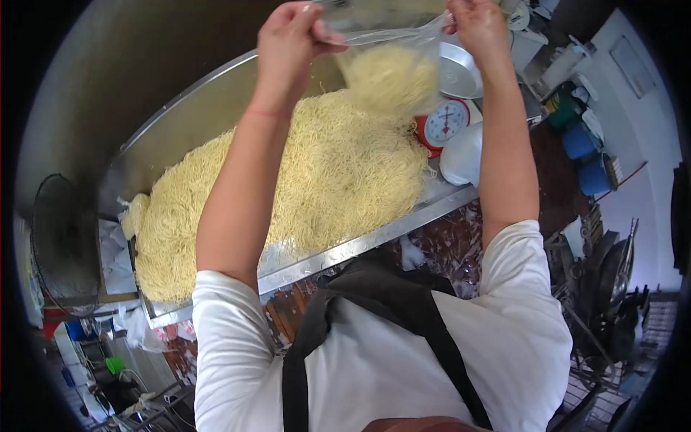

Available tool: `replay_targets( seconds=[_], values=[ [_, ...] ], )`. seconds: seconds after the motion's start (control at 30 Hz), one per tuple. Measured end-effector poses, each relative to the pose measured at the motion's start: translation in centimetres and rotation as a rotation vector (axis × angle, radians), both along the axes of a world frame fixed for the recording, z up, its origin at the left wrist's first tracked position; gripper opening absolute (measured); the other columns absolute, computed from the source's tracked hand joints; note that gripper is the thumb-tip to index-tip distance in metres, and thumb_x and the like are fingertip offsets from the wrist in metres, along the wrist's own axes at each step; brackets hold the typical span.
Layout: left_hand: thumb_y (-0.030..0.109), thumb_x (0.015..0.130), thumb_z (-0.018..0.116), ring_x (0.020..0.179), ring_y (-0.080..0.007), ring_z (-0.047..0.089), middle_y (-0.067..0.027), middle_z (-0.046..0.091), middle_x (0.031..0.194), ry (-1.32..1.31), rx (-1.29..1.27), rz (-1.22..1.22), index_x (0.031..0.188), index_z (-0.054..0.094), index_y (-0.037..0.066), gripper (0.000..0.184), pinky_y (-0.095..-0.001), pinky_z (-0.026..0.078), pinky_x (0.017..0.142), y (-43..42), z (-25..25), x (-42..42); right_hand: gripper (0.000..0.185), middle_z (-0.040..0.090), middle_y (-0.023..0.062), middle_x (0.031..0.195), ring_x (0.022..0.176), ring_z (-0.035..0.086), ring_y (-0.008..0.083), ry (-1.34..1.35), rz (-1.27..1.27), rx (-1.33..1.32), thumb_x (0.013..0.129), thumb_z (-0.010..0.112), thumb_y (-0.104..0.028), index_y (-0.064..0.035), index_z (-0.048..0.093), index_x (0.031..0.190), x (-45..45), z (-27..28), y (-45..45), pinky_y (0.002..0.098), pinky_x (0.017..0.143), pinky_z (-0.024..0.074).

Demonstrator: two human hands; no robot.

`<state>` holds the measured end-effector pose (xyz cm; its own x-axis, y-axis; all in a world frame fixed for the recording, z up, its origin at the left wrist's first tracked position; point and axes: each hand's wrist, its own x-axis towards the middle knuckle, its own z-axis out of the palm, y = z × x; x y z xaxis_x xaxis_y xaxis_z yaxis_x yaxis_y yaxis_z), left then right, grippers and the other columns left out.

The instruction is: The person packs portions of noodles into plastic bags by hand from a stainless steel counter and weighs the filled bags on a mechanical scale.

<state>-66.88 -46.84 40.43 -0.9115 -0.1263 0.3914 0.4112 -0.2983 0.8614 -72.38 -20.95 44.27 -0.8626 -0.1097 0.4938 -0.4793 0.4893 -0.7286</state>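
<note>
Head | filmy clear bag (403,34) | stringy noodles (335,162), heaped | shiny metal tray (403,225)

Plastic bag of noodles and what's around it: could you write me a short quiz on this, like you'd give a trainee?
1. Multiple choice. What is inside the clear plastic bag?
a) rice
b) noodles
c) flour

2. True or false. Only the person's right hand is holding the bag.

3. Fill in the blank. In the picture, the red dial scale is at the ____ end of the noodle heap.

Key: 1. b. 2. False; the left hand grips it too. 3. right.
</note>
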Motion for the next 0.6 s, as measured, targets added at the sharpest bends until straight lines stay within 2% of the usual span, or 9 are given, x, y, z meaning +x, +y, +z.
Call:
replay_targets(
  seconds=[0.1, 0.2, 0.23, 0.3, 0.43, 0.53, 0.57, 0.6],
  values=[
    [0.015, 0.101, 0.049, 0.062, -0.0189, 0.063, -0.0047, 0.055, 0.069, 0.048, -0.063, -0.047, 0.098, 0.054, -0.001, 0.016, -0.0346, 0.058, 0.061, 5.0, -1.6, -5.4, 0.024, 0.070, 0.0090, 0.095, 0.079, 0.067, 0.0192, 0.499, -0.239, 0.076, 0.098, 0.057, -0.023, -0.0041, 0.066, 0.110, -2.7, -1.4, 4.9, 0.0321, 0.067, 0.0531],
    [0.013, 0.101, 0.046, 0.058, -0.0191, 0.063, -0.0060, 0.055, 0.067, 0.001, -0.151, -0.094, 0.095, 0.052, -0.002, 0.018, -0.0324, 0.056, 0.055, 9.8, -5.4, -9.1, 0.027, 0.072, 0.0072, 0.081, 0.072, 0.068, 0.0159, 0.321, -0.169, -0.048, 0.100, 0.048, -0.015, -0.0038, 0.063, 0.120, -4.5, -5.8, 9.5, 0.0292, 0.069, 0.0549],
    [0.013, 0.101, 0.047, 0.058, -0.0182, 0.063, -0.0051, 0.054, 0.066, -0.004, -0.156, -0.106, 0.094, 0.053, -0.001, 0.017, -0.0315, 0.055, 0.054, 11.0, -7.1, -10.4, 0.031, 0.073, 0.0133, 0.100, 0.088, 0.070, 0.0180, 0.181, -0.221, 0.041, 0.099, 0.050, -0.011, -0.0024, 0.058, 0.127, -3.5, -6.4, 10.7, 0.0286, 0.081, 0.0538],
    [0.013, 0.100, 0.047, 0.057, -0.0177, 0.063, -0.0046, 0.053, 0.066, -0.081, -0.179, -0.103, 0.094, 0.053, -0.001, 0.017, -0.0313, 0.055, 0.053, 12.8, -8.5, -10.3, 0.031, 0.072, 0.0143, 0.102, 0.093, 0.070, 0.0172, 0.203, -0.148, -0.053, 0.098, 0.051, -0.009, -0.0024, 0.057, 0.128, -3.3, -10.2, 13.4, 0.0283, 0.083, 0.0529],
    [0.017, 0.100, 0.050, 0.056, -0.0163, 0.062, -0.0037, 0.054, 0.065, -0.128, -0.157, -0.098, 0.090, 0.055, 0.001, 0.019, -0.0305, 0.054, 0.052, 14.5, -9.0, -12.2, 0.035, 0.068, 0.0143, 0.113, 0.103, 0.065, 0.0161, 0.118, -0.075, -0.320, 0.096, 0.053, -0.004, -0.0022, 0.054, 0.130, 3.0, -12.7, 15.7, 0.0290, 0.089, 0.0500],
    [0.020, 0.100, 0.053, 0.054, -0.0139, 0.060, -0.0029, 0.055, 0.064, -0.079, -0.311, -0.025, 0.083, 0.056, 0.002, 0.024, -0.0289, 0.053, 0.053, 15.4, -7.4, -13.0, 0.032, 0.067, 0.0093, 0.110, 0.099, 0.063, 0.0143, -0.101, -0.010, -0.375, 0.094, 0.055, -0.002, -0.0012, 0.057, 0.127, 7.6, -16.9, 16.7, 0.0292, 0.089, 0.0497],
    [0.029, 0.095, 0.063, 0.053, -0.0146, 0.057, -0.0040, 0.055, 0.063, -0.051, -0.406, 0.043, 0.076, 0.054, 0.003, 0.033, -0.0312, 0.051, 0.054, 15.7, -6.9, -13.2, 0.031, 0.067, 0.0081, 0.108, 0.097, 0.063, 0.0131, -0.154, 0.022, -0.347, 0.094, 0.056, -0.003, -0.0011, 0.058, 0.125, 8.6, -19.1, 17.0, 0.0287, 0.089, 0.0495],
    [0.032, 0.092, 0.067, 0.055, -0.0156, 0.057, -0.0050, 0.055, 0.063, -0.039, -0.555, 0.111, 0.075, 0.053, 0.003, 0.036, -0.0324, 0.050, 0.055, 16.0, -6.4, -13.4, 0.029, 0.066, 0.0073, 0.105, 0.095, 0.062, 0.0124, -0.208, 0.091, -0.360, 0.094, 0.057, -0.003, -0.0015, 0.059, 0.123, 9.6, -21.4, 17.2, 0.0280, 0.088, 0.0496]
  ],
)
